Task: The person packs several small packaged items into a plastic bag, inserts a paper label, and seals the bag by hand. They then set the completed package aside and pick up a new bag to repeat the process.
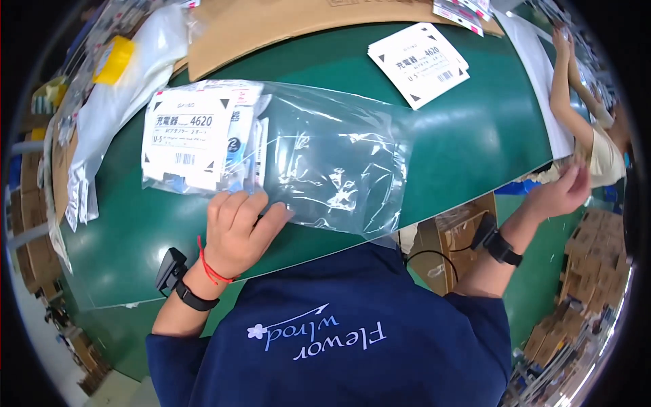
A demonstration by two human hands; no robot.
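Note:
A large clear plastic bag [325, 163] lies on the green table, its unfilled part stretching to the right. Inside its left end are several small packages, partly hidden behind a white printed card [186, 139] with black corner triangles. My left hand [237, 227] grips the bag's near edge just below the packages, with thumb and fingers closed on the film. Off the table's right edge, my right hand [559, 193] is raised, apart from the bag. Its fingers are drawn together, and whatever may be between them is too small to make out.
A stack of white printed cards [419, 64] sits at the far right of the green table [475, 142]. Cardboard [285, 24] lines the back. White plastic sheeting [125, 95] and a yellow tape roll [114, 60] lie left. Another person's arm [566, 95] reaches in at right, above stacked cartons [593, 258].

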